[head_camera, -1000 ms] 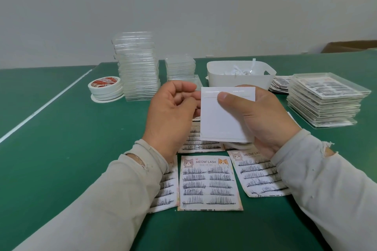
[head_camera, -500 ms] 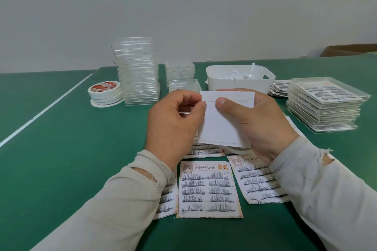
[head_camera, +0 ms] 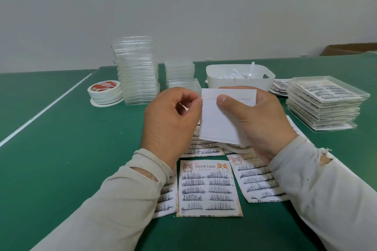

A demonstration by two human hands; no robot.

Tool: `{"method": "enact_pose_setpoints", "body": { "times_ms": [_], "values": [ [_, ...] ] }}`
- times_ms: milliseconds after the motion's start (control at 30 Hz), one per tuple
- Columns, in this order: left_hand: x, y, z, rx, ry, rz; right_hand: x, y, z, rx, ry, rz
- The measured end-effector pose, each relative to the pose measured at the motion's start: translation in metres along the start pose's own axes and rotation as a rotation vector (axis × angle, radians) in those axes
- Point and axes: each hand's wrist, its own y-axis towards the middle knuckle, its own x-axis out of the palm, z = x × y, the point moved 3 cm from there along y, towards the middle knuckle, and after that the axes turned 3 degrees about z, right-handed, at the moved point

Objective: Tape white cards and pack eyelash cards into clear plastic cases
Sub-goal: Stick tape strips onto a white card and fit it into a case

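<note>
A white card (head_camera: 219, 122) stands nearly upright between the hands, a strip of tape (head_camera: 228, 96) across its top edge. The right hand (head_camera: 259, 122) holds it with the thumb on its face; the left hand (head_camera: 173, 122) pinches at its upper left corner. Eyelash cards (head_camera: 209, 188) printed "MEOW LASH" lie flat just below both hands. Empty clear cases (head_camera: 136, 71) stand stacked beyond the left hand; filled cases (head_camera: 324, 104) are stacked right of the right hand.

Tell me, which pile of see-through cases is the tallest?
The tall stack of empty clear cases at the back left, beside the tape rolls. It rises well above the short empty stack and the filled stack on the right.
</note>
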Motion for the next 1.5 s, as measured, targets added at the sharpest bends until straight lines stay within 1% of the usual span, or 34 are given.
{"method": "enact_pose_setpoints", "body": {
  "times_ms": [67,133,167,267,333,400,467,533,567,700,1033,1367,1500],
  "values": [
    [0.0003,0.0024,-0.0044,-0.160,-0.121,-0.016,-0.0008,-0.0004,-0.0020,-0.046,-0.047,0.014],
    [0.0028,0.0022,-0.0077,-0.341,-0.276,-0.074,-0.0006,-0.0016,-0.0039,-0.085,-0.080,0.015],
    [0.0044,0.0016,-0.0087,-0.392,-0.321,-0.099,0.0001,-0.0024,-0.0047,-0.108,-0.100,0.008],
    [0.0075,-0.0010,-0.0082,-0.439,-0.372,-0.128,0.0037,-0.0052,-0.0068,-0.158,-0.141,-0.030],
    [0.0084,-0.0011,-0.0093,-0.453,-0.379,-0.111,0.0045,-0.0052,-0.0064,-0.163,-0.140,-0.034],
    [0.0066,0.0005,-0.0103,-0.425,-0.355,-0.062,0.0033,-0.0041,-0.0045,-0.141,-0.120,-0.011],
    [0.0033,0.0030,-0.0101,-0.295,-0.245,-0.005,0.0020,-0.0028,-0.0027,-0.108,-0.094,0.005],
    [0.0018,0.0025,-0.0056,-0.157,-0.166,0.003,0.0016,-0.0021,-0.0019,-0.086,-0.078,0.009],
    [0.0020,0.0010,-0.0034,-0.116,-0.151,-0.003,0.0016,-0.0018,-0.0015,-0.076,-0.070,0.008],
    [0.0036,-0.0025,-0.0026,-0.053,-0.126,-0.020,0.0010,-0.0009,-0.0004,-0.048,-0.033,0.010],
    [0.0037,-0.0028,-0.0031,-0.029,-0.124,-0.021,0.0020,-0.0020,0.0006,-0.044,-0.008,0.002],
    [0.0050,-0.0012,-0.0052,-0.158,-0.193,-0.083,0.0013,-0.0028,0.0011,-0.032,-0.018,0.006],
    [0.0064,-0.0023,-0.0044,-0.145,-0.162,-0.111,0.0015,-0.0032,-0.0006,-0.030,-0.020,0.008]
  ]
}}
